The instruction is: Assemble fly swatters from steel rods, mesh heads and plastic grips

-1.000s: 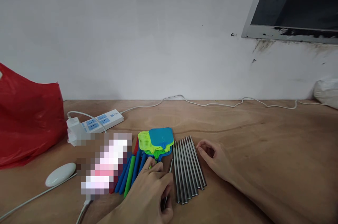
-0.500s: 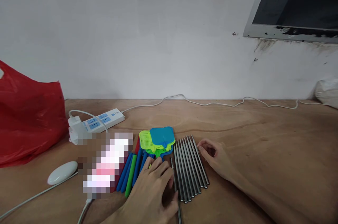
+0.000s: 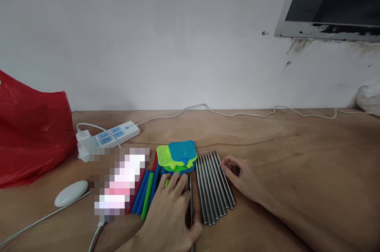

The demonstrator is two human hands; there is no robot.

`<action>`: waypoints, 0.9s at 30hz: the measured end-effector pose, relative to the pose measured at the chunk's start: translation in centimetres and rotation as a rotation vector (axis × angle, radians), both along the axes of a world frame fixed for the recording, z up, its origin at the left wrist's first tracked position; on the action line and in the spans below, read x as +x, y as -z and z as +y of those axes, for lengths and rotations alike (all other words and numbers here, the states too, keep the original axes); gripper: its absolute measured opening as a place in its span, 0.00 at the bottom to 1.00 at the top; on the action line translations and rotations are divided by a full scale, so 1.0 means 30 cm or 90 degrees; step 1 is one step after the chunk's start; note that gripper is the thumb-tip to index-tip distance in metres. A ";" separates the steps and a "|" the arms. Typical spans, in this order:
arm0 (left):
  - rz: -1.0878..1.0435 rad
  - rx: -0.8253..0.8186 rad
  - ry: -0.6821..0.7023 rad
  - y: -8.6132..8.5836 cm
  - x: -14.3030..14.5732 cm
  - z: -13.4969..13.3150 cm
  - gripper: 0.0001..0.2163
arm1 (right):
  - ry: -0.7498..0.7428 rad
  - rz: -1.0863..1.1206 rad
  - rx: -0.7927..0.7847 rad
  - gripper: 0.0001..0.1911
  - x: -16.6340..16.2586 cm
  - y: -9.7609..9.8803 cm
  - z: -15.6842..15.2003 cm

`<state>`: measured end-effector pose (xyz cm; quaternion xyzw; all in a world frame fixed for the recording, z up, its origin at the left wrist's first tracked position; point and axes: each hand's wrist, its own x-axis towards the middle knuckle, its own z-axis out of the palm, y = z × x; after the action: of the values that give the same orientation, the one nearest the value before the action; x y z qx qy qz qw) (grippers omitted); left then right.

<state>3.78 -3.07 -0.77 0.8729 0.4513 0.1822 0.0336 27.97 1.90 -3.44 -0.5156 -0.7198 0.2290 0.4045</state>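
My left hand [image 3: 169, 214] is palm down with fingers bent. Its thumb and forefinger close around a single metal rod [image 3: 191, 196], whose far end points away from me. To the right lies a row of several slim metal rods [image 3: 212, 192] with narrowed far ends. My right hand [image 3: 243, 177] rests on its side there, thumb and forefinger tips together against the outermost rod. Fly swatter heads [image 3: 182, 152] in blue and yellow-green are stacked beyond my left hand. Blue, green and red plastic tubes [image 3: 147, 196] lie left of that hand, which partly covers them.
Farther left are a blurred-out glowing device [image 3: 123, 182] on a cable, a white mouse-shaped object [image 3: 71, 193], a white power strip [image 3: 118, 135] and a red plastic bag [image 3: 32, 133]. A thin white cord [image 3: 231, 115] runs along the wall. A pale bag [image 3: 368, 99] sits far right.
The single rod has shifted left and straightened between my left thumb and fingers. My right hand stays by the row's right edge. The view has tilted slightly.
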 end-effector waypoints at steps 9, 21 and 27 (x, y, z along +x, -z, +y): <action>-0.041 -0.005 -0.044 0.005 -0.009 -0.003 0.08 | 0.001 0.017 0.007 0.09 -0.002 0.005 0.003; -0.194 -0.119 0.063 -0.029 -0.014 0.006 0.09 | -0.144 0.228 -0.272 0.20 -0.009 -0.062 -0.020; -0.205 -0.233 0.109 -0.023 -0.010 -0.004 0.08 | -0.277 0.309 -0.407 0.24 -0.015 -0.079 -0.048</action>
<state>3.50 -3.19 -0.09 0.8468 0.3902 0.2307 0.2781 27.51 0.45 -1.08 -0.3828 -0.5888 0.6336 0.3243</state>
